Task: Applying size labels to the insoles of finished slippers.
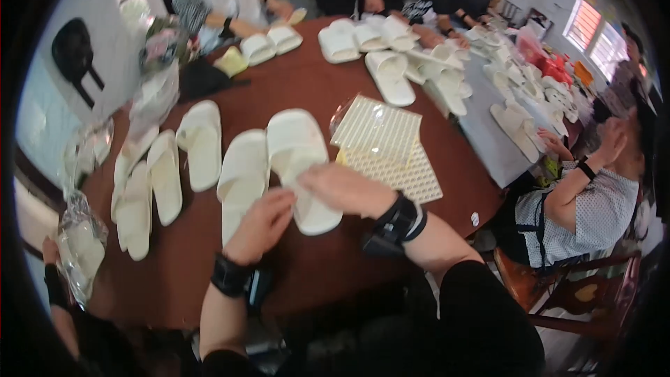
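Observation:
A pair of white slippers lies in front of me on the red-brown table, the right slipper (pixel 296 132) a little farther from me than the left slipper (pixel 244 160). My right hand (pixel 345 188) is over the right slipper, its bent fingers drawn together near the insole. Beside it my left hand (pixel 262 227) partly covers the left slipper, with fingers curled and fingertips close together. Whatever either hand may pinch is too small or hidden to make out. Right of the pair lie a sheet with rows of small pale pieces (pixel 377 129) and a dotted sheet (pixel 422 174) partly under it.
More white slippers stand at left (pixel 202 143) and across the table (pixel 391 77). Clear plastic bags (pixel 84 237) lie along the left edge. Several people work around the table (pixel 174 279); one sits at right on a wooden chair (pixel 586 293). A grey surface (pixel 481 143) adjoins the table.

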`<move>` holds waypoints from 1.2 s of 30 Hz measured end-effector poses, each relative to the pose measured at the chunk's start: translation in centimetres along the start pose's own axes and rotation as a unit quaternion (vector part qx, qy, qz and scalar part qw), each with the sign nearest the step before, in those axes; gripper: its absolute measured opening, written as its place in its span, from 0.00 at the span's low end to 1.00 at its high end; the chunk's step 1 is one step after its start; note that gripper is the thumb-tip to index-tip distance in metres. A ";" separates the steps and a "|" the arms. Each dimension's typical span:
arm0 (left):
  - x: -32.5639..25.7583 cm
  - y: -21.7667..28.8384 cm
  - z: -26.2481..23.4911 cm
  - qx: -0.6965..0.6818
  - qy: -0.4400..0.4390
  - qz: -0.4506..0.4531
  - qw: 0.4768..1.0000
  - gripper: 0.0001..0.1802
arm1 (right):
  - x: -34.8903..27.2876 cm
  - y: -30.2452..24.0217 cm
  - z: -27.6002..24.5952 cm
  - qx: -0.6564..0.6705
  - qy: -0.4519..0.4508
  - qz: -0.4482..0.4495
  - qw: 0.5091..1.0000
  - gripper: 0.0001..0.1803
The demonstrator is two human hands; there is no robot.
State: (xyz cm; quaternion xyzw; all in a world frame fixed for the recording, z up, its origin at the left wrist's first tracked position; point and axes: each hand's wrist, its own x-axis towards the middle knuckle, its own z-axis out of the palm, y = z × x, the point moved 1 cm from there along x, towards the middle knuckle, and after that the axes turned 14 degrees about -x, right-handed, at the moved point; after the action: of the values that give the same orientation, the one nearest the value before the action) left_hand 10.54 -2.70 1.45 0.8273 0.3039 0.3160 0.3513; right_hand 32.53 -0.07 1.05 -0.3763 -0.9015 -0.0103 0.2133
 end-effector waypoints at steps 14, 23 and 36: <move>-1.5 -5.0 -7.6 -0.031 0.408 -0.108 0.906 0.14 | 2.1 -2.2 -5.0 0.040 -0.017 0.061 0.997 0.08; -2.1 -6.1 -8.0 0.075 0.381 -0.131 0.912 0.15 | 3.2 -1.7 -6.3 -0.031 -0.053 0.043 0.997 0.10; -2.0 -5.9 -7.7 0.056 0.345 -0.200 0.915 0.17 | -2.5 -5.4 -2.2 -0.193 -0.064 0.021 0.979 0.22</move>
State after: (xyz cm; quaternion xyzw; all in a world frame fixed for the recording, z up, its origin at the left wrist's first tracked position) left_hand 2.03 2.18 0.54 0.6069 0.5827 0.4874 0.2337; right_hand 31.22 -5.97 2.86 -0.4288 -0.8864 -0.1555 0.0789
